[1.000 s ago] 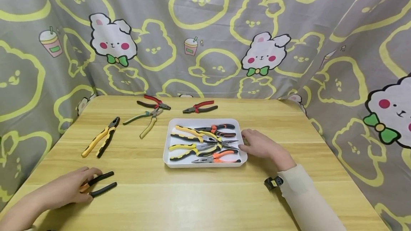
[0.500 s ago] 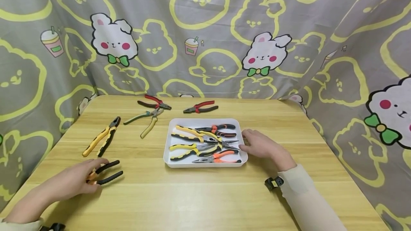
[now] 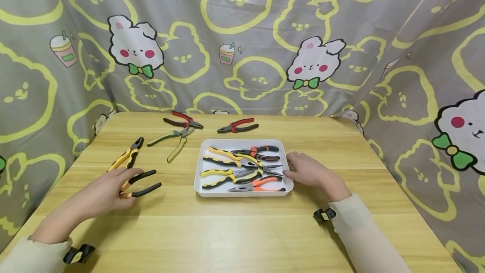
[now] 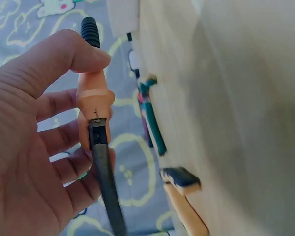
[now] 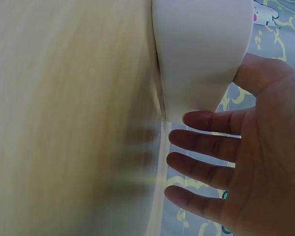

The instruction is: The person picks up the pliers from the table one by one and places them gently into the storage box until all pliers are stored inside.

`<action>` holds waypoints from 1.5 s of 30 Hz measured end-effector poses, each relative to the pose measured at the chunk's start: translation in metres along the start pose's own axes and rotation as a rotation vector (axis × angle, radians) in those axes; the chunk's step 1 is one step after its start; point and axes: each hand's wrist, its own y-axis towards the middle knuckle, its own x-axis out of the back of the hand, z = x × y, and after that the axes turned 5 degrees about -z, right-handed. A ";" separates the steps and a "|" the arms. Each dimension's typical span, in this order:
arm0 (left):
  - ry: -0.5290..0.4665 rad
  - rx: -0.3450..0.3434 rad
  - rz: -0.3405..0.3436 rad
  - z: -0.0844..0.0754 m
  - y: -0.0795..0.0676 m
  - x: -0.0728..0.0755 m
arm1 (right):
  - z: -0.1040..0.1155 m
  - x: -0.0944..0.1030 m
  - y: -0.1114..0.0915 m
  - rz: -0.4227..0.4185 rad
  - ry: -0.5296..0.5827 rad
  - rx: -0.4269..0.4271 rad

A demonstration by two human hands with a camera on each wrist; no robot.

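In the head view my left hand (image 3: 100, 193) holds a pair of pliers (image 3: 147, 190) above the table, black handle ends pointing right. The left wrist view shows thumb and fingers pinching the orange part of these pliers (image 4: 95, 98), dark metal jaws downward. My right hand (image 3: 308, 172) is at the right end of a white tray (image 3: 242, 194). In the right wrist view its fingers are spread and fairly straight, with thumb and index finger at the tray wall (image 5: 201, 54). Several pliers lie inside, including orange-handled pliers (image 3: 261, 183) and yellow-black pliers (image 3: 216, 179).
Yellow-black pliers (image 3: 133, 155) lie just beyond my left hand. Green-handled pliers (image 3: 177, 147), red-black pliers (image 3: 183, 120) and another red-black pair (image 3: 238, 126) lie toward the back of the wooden table (image 3: 242, 231). A patterned curtain (image 3: 250, 20) encloses the back and sides.
My left hand has moved forward and to the right, carrying the pliers, and now partly covers the yellow-black pliers' handles. The right hand and tray stay in place.
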 end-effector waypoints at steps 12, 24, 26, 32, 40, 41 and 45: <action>0.012 -0.040 0.037 -0.023 0.039 -0.002 | 0.000 -0.001 0.003 -0.006 0.006 0.012; -0.029 -0.054 0.086 -0.043 0.081 -0.007 | 0.000 0.000 0.004 0.001 0.009 -0.002; -0.024 -0.060 0.090 -0.046 0.087 -0.008 | -0.001 0.000 0.004 0.000 0.008 0.002; -0.046 -0.075 0.107 -0.056 0.106 -0.011 | 0.000 -0.001 0.003 0.004 0.012 -0.002; -0.035 -0.116 0.126 -0.070 0.129 -0.015 | -0.001 -0.002 0.003 0.009 0.017 -0.014; -0.032 -0.123 0.127 -0.071 0.131 -0.015 | -0.001 -0.002 0.003 0.010 0.017 -0.015; -0.036 -0.128 0.156 -0.077 0.143 -0.015 | -0.002 -0.002 0.003 0.010 0.013 -0.011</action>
